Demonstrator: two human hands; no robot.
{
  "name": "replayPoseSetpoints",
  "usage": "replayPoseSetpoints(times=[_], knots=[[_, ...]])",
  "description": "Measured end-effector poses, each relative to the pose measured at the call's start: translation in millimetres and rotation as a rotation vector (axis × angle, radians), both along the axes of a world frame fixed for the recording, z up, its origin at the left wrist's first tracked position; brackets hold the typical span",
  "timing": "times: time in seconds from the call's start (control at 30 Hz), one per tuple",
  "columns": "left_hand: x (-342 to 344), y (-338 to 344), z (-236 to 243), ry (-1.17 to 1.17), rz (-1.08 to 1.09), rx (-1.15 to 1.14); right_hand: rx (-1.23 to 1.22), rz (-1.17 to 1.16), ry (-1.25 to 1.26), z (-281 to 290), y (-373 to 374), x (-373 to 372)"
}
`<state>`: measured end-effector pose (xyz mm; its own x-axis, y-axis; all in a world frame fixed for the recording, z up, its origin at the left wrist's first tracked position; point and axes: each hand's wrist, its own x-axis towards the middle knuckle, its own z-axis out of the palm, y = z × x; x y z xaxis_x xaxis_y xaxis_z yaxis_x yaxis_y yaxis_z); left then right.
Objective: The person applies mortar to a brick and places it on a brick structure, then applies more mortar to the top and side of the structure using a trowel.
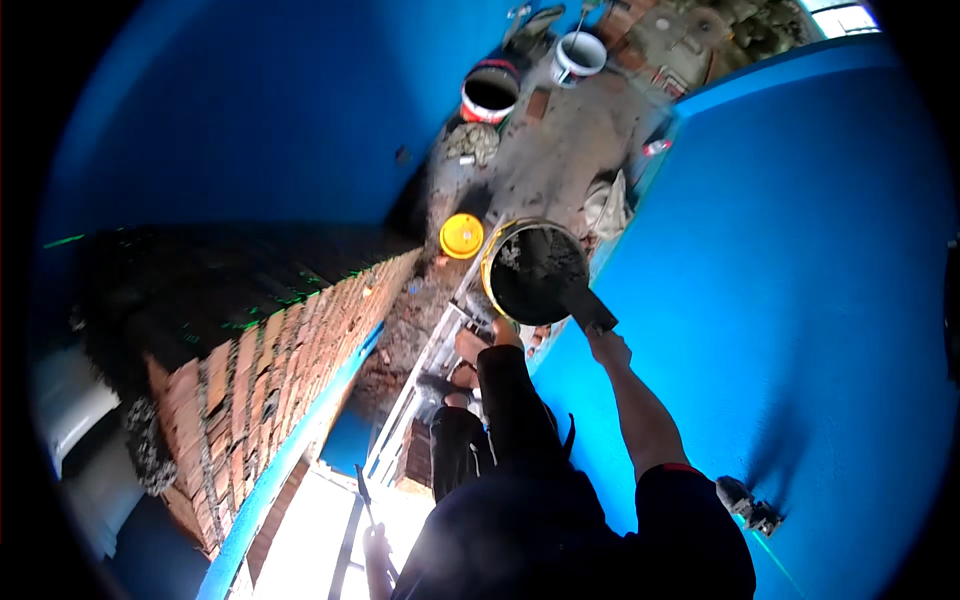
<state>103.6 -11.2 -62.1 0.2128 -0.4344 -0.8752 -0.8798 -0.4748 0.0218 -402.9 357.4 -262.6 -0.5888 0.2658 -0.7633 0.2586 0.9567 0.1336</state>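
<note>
Ahead of me stands a round bucket (484,270) with a yellow outer side, holding dark, wet-looking mortar (540,262). My right hand (610,347) is closed on a dark flat-bladed tool (594,310) at the bucket's near right rim; the tool's far end merges with the dark mix. At the lower left, my left hand (376,545) is closed round a slim, dark, pointed tool (363,488), held up against the bright opening. Glare and small size hide that tool's exact kind. My dark-clothed legs (508,385) extend toward the bucket.
A brick wall (265,370) rises on the left, a blue wall (790,270) on the right. Beyond lie a yellow round container (461,236), a red-and-white bucket (490,92), a white bucket (578,58) and a pale sack (606,207). A small device (750,505) sits beside a green line.
</note>
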Motion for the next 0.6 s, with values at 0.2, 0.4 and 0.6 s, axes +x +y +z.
replayPoseSetpoints(times=[0.2,0.4,0.6], knots=[[-23,20,17,-0.14,-0.093,-0.033,0.04,-0.011,-0.021,-97,-32,-44],[13,51,3,-0.352,-0.409,-0.032,-0.377,-0.505,0.136,-225,-60,-35],[-57,48,21,-0.503,-0.146,0.086,-0.702,-1.105,0.088,-219,-110,-16]])
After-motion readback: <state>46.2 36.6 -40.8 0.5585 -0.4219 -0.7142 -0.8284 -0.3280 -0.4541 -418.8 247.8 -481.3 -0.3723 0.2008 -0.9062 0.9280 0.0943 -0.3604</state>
